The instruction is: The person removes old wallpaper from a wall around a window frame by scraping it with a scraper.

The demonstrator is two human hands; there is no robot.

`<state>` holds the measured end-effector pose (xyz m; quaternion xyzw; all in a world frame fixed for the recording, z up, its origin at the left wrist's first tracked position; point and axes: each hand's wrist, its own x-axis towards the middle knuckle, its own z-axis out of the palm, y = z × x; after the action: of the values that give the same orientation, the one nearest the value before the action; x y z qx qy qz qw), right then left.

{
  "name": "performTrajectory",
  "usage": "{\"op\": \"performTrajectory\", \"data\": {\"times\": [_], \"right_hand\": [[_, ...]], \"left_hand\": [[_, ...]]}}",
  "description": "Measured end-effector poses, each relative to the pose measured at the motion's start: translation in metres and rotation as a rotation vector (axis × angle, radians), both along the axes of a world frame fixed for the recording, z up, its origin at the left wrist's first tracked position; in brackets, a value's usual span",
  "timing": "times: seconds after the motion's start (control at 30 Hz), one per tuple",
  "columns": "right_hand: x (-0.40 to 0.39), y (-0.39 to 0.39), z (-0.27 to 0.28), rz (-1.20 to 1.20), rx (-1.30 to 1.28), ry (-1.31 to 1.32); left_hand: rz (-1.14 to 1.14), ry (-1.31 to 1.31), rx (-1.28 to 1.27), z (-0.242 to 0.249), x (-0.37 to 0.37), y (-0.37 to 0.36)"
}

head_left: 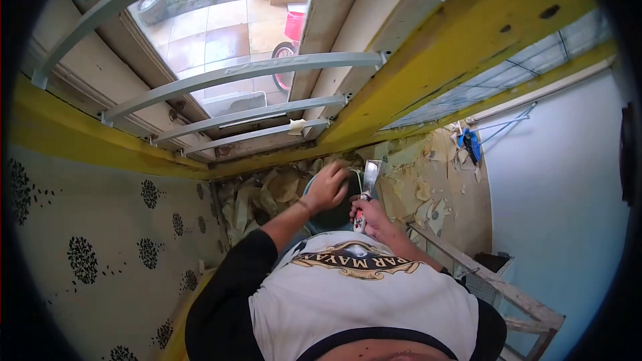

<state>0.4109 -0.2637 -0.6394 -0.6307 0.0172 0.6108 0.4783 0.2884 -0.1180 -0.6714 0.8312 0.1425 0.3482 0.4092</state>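
Note:
My right hand [373,217] is closed around the handle of a putty knife [372,175], its wide metal blade pointing away from me. Just left of it, my left hand [326,187] hovers at a dark, round, bucket-like container [334,212], partly covering its far rim. The left fingers are smeared by motion, and I cannot tell whether they hold anything. Behind and around both hands lie torn, peeled pieces of wallpaper [281,186] in crumpled heaps.
A window with white curved bars [247,67] and a yellow frame [428,60] rises ahead. Patterned wallpaper [100,241] covers the left wall. At right stand a wooden ladder-like frame [491,279], a pale blue wall [555,174] and a blue hanger [511,124]. Scraps [428,174] litter the floor.

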Motion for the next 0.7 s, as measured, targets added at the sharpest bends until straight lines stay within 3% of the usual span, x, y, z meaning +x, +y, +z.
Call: {"op": "performTrajectory", "data": {"times": [0.1,0.17,0.2,0.27,0.37,0.4,0.43,0.53,0.63,0.7], "right_hand": [[-0.009,0.001,0.011,0.05,-0.014,-0.008],[-0.014,0.004,0.019,0.12,-0.039,-0.015],[-0.018,0.007,0.023,0.185,-0.053,-0.017],[-0.028,0.008,0.023,0.23,-0.045,-0.045],[-0.043,0.004,0.018,0.32,-0.011,-0.093],[-0.048,0.004,0.019,0.427,-0.021,-0.157],[-0.052,0.005,0.02,0.481,0.003,-0.162],[-0.06,-0.002,0.013,0.572,0.0,-0.134],[-0.068,-0.002,0.0,0.589,0.074,-0.115],[-0.074,0.006,-0.002,0.701,0.014,-0.234]], "left_hand": [[-0.048,0.506,-0.244,-0.086,-0.017,-0.05],[-0.16,0.852,-0.209,-0.118,-0.014,-0.069],[-0.154,0.847,-0.213,-0.139,-0.009,-0.074],[-0.393,1.096,-0.141,-0.177,0.0,-0.078],[-0.371,1.188,-0.203,-0.201,0.006,-0.078],[-0.167,1.04,-0.138,-0.312,0.016,-0.117],[0.029,0.883,-0.073,-0.39,0.021,-0.145],[-0.242,1.077,-0.273,-0.347,-0.019,-0.111],[-0.286,1.06,-0.409,-0.301,-0.07,-0.128],[-0.329,0.996,-0.432,-0.29,-0.059,-0.094]]}}
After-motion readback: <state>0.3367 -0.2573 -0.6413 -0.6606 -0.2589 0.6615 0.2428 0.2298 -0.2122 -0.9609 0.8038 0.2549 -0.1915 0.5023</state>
